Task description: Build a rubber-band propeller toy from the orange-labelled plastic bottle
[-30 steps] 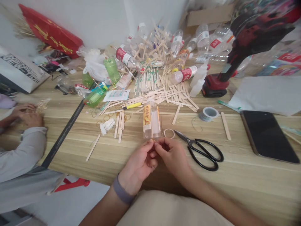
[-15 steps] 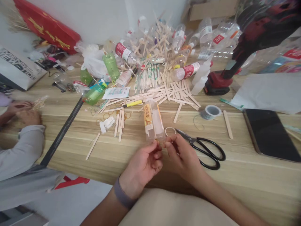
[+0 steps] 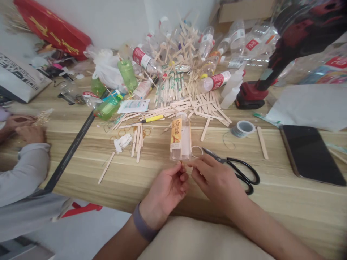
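Observation:
My left hand [image 3: 170, 187] is closed, thumb against fingers, on something small and brownish that I cannot make out, just below a clear bottle. That bottle [image 3: 180, 139], with a yellow label, lies on the wooden table [image 3: 292, 213], its base toward me. My right hand [image 3: 217, 177] reaches in from the right, its fingertips close to the left thumb at the bottle's base; whether it pinches anything is too small to tell. Black-handled scissors [image 3: 230, 164] lie partly behind the right hand. A pale ring [image 3: 197, 151] sits between bottle and scissors.
Wooden sticks [image 3: 211, 106] and plastic bottles [image 3: 141, 59] are heaped at the back. On the right are a wire spool [image 3: 244, 129], a phone [image 3: 311, 153] and a red-black power tool [image 3: 252, 94]. Another person's hands [image 3: 29, 126] work at the left edge.
The bottle has shifted slightly right and its label now faces up more. My right hand has turned flatter over the scissors, its fingers extended toward the left thumb.

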{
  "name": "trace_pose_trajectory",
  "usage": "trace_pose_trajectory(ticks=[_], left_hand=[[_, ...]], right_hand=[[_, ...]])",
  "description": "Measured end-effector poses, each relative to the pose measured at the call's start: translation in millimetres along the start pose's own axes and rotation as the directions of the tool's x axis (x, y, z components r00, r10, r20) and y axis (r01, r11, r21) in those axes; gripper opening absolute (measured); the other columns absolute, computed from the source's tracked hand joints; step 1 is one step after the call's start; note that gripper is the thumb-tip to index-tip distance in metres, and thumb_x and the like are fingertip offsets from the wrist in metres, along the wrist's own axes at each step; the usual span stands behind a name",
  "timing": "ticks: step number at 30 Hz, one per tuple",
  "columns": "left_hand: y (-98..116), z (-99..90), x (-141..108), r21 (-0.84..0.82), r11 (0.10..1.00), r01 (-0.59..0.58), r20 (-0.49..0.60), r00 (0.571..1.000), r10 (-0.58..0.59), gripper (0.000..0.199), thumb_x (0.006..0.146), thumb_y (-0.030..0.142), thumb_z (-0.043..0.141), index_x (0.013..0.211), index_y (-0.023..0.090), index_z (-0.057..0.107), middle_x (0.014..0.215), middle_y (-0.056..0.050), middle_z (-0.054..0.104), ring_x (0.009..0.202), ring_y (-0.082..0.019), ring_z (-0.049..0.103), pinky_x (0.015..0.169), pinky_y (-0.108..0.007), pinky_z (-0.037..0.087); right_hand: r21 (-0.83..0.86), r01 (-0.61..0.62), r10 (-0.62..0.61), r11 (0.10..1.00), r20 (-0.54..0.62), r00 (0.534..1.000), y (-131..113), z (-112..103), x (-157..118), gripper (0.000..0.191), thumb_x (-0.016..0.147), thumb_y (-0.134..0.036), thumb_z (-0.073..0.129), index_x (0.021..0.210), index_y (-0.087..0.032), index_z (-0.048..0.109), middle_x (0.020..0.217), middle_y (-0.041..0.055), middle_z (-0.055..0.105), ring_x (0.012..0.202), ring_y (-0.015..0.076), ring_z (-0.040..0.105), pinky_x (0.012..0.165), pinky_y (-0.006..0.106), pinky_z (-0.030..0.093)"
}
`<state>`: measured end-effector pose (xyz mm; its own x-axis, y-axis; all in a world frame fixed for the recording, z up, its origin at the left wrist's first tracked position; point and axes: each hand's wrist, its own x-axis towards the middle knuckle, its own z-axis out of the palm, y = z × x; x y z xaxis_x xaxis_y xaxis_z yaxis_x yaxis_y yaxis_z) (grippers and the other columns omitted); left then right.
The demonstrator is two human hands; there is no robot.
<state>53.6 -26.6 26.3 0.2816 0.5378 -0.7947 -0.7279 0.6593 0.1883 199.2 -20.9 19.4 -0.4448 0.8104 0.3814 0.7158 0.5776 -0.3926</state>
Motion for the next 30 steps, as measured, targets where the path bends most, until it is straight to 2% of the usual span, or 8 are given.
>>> trace_pose_trajectory(ticks=[2, 4, 7, 10, 15, 20, 24, 30], left_hand=[[-1.5, 3.3, 0.5, -0.002, 1.000, -0.010, -0.010, 1.000, 0.010, 0.025, 0.097, 0.015, 0.042, 0.076, 0.011, 0.054, 0.064, 0.002, 0.047, 0.047, -0.005, 0.044, 0.038, -0.015, 0.032], [-3.3, 7.6, 0.9, -0.005, 1.000, -0.029, -0.024, 0.999, 0.029, 0.024, 0.097, 0.015, 0.042, 0.076, 0.011, 0.054, 0.064, 0.002, 0.047, 0.047, -0.005, 0.044, 0.038, -0.015, 0.032], [-6.7, 13.3, 1.7, -0.005, 0.998, -0.057, -0.047, 0.997, 0.057, 0.023, 0.096, 0.012, 0.044, 0.075, 0.012, 0.053, 0.064, 0.003, 0.048, 0.046, -0.004, 0.044, 0.039, -0.015, 0.032], [-10.1, 16.2, 3.0, 0.003, 0.997, -0.079, -0.056, 0.995, 0.079, 0.022, 0.095, 0.011, 0.046, 0.074, 0.013, 0.052, 0.062, 0.003, 0.047, 0.046, -0.004, 0.043, 0.039, -0.016, 0.032], [-11.8, 18.3, 5.1, 0.007, 0.992, -0.125, -0.065, 0.990, 0.125, 0.024, 0.095, 0.010, 0.045, 0.071, 0.014, 0.050, 0.060, 0.004, 0.045, 0.045, -0.004, 0.041, 0.040, -0.016, 0.033], [-9.2, 19.5, 6.0, 0.004, 0.992, -0.129, -0.102, 0.986, 0.128, 0.025, 0.096, 0.011, 0.042, 0.072, 0.013, 0.050, 0.060, 0.004, 0.046, 0.045, -0.004, 0.041, 0.039, -0.015, 0.033], [-9.3, 20.5, 5.5, 0.012, 0.993, -0.121, -0.114, 0.986, 0.121, 0.022, 0.095, 0.011, 0.043, 0.075, 0.013, 0.050, 0.062, 0.004, 0.047, 0.045, -0.004, 0.040, 0.038, -0.015, 0.031], [-10.2, 19.2, 4.5, 0.064, 0.990, -0.125, -0.101, 0.986, 0.131, 0.023, 0.094, 0.010, 0.043, 0.072, 0.013, 0.050, 0.063, 0.003, 0.047, 0.047, -0.003, 0.039, 0.041, -0.015, 0.031]], right_hand=[[-0.113, -0.036, 0.039, 0.993, 0.028, 0.999, -3.3, 1.2, -1.8, 0.023, 0.089, -0.011, 0.046, 0.083, -0.017, 0.068, 0.077, 0.0091, 0.066, 0.068, 0.0177, 0.062, 0.048, 0.025, 0.039], [-0.200, -0.077, 0.109, 0.977, 0.152, 0.982, -6.9, -1.1, -1.6, 0.021, 0.087, -0.009, 0.049, 0.082, -0.016, 0.068, 0.081, 0.0107, 0.067, 0.066, 0.0178, 0.061, 0.047, 0.026, 0.037], [-0.321, -0.107, 0.233, 0.941, 0.386, 0.893, -12.8, -7.1, 4.8, 0.019, 0.081, -0.003, 0.054, 0.082, -0.016, 0.069, 0.088, 0.0112, 0.067, 0.066, 0.0172, 0.061, 0.051, 0.027, 0.039], [-0.384, -0.085, 0.278, 0.920, 0.483, 0.831, -17.3, -9.5, 14.2, 0.023, 0.077, 0.002, 0.056, 0.078, -0.018, 0.068, 0.085, 0.0100, 0.067, 0.071, 0.0182, 0.063, 0.055, 0.026, 0.042], [-0.416, -0.043, 0.283, 0.908, 0.536, 0.795, -17.7, -10.8, 23.3, 0.021, 0.081, 0.000, 0.054, 0.077, -0.015, 0.069, 0.084, 0.0111, 0.068, 0.078, 0.0209, 0.064, 0.056, 0.026, 0.043], [-0.390, 0.069, 0.196, 0.918, 0.600, 0.775, -12.1, -23.0, 25.6, 0.029, 0.076, 0.005, 0.054, 0.084, -0.016, 0.072, 0.082, 0.0112, 0.071, 0.083, 0.0238, 0.065, 0.059, 0.028, 0.044], [-0.372, -0.127, 0.333, 0.919, 0.565, 0.755, -8.0, -26.7, 26.4, 0.030, 0.070, 0.010, 0.053, 0.077, -0.014, 0.071, 0.076, 0.0122, 0.070, 0.070, 0.0248, 0.066, 0.051, 0.029, 0.037], [-0.150, -0.359, 0.382, 0.921, 0.526, 0.760, 6.2, -19.1, 36.1, 0.029, 0.066, 0.006, 0.059, 0.052, -0.018, 0.062, 0.053, 0.0042, 0.061, 0.051, 0.0187, 0.058, 0.048, 0.027, 0.030]])
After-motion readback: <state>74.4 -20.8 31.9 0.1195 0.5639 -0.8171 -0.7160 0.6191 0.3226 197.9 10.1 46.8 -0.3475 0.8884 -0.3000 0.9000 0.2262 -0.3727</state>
